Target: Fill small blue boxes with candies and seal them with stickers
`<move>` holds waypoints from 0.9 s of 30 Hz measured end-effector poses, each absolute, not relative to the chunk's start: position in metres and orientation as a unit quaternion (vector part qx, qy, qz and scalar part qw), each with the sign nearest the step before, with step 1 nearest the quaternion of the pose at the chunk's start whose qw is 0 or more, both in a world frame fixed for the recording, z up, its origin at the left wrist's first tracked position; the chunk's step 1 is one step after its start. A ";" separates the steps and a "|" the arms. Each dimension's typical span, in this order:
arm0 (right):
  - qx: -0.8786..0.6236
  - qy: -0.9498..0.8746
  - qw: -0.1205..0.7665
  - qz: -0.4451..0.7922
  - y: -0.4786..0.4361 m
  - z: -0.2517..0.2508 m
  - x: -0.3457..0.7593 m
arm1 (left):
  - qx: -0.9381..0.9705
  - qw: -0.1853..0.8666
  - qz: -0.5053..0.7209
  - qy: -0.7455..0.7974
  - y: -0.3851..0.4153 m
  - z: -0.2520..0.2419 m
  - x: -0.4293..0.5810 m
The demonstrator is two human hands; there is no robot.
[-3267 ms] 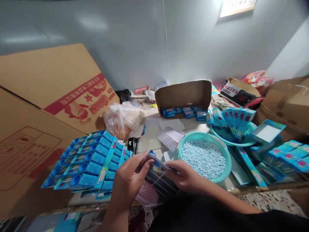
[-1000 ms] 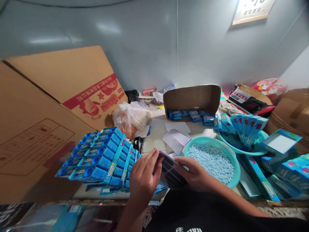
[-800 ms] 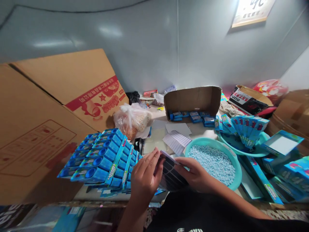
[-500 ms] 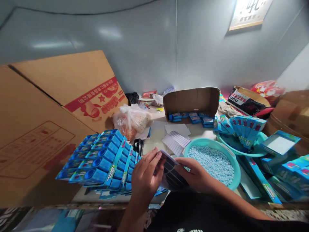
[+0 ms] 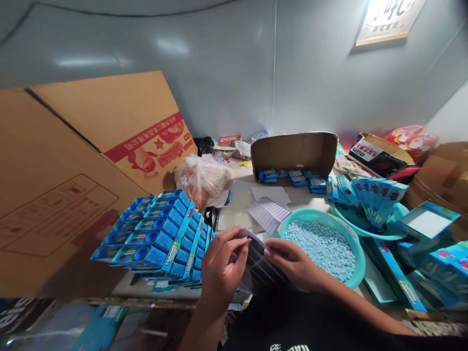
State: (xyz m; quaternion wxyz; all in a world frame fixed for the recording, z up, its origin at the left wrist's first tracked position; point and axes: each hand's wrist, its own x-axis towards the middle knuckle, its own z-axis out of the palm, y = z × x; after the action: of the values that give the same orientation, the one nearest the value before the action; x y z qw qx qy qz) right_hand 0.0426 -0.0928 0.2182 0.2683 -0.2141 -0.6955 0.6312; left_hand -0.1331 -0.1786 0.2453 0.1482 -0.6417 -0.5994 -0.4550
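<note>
The dark sheet point(image 5: 260, 263) bears pale grid lines.

Small packing workshop, apparently for sweets. Bench point(image 5: 119, 288) crowded with repeated goods: blue display packs lettered "Caramelo" point(image 5: 155, 236) stacked in rows at left; slim printed boxes point(image 5: 376, 197) fanned in the far turquoise basin point(image 5: 398, 215); near basin point(image 5: 360, 261) full of loose pale-blue pellets point(image 5: 320, 246). Big printed shipping carton point(image 5: 66, 195) alongside. Bare grey panel wall point(image 5: 219, 73) behind, one hanging print point(image 5: 389, 22).

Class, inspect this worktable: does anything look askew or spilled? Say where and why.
The lined sheets lie askew, overlapping at different angles, left of the turquoise basin. The pale-blue pieces show no visible spill.
</note>
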 end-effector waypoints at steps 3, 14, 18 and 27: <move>-0.233 -0.668 0.267 0.654 -0.094 0.217 0.038 | -0.643 0.176 -0.443 -0.599 -0.180 0.244 -0.131; -0.293 -0.440 0.223 0.819 -0.096 0.220 0.026 | -0.657 0.117 -0.447 -0.597 -0.190 0.239 -0.125; -0.296 -0.389 0.228 0.842 -0.097 0.221 0.026 | -0.653 0.073 -0.462 -0.596 -0.194 0.240 -0.123; -0.371 -0.337 0.258 0.826 -0.086 0.206 0.038 | -0.567 -0.092 -0.553 -0.603 -0.203 0.234 -0.122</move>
State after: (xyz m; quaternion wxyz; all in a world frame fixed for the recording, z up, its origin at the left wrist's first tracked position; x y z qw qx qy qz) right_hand 0.0383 -0.0861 0.2062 0.2578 -0.3714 -0.3373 0.8257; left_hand -0.1218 -0.2031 0.2345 -0.0921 -0.5675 -0.6030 -0.5531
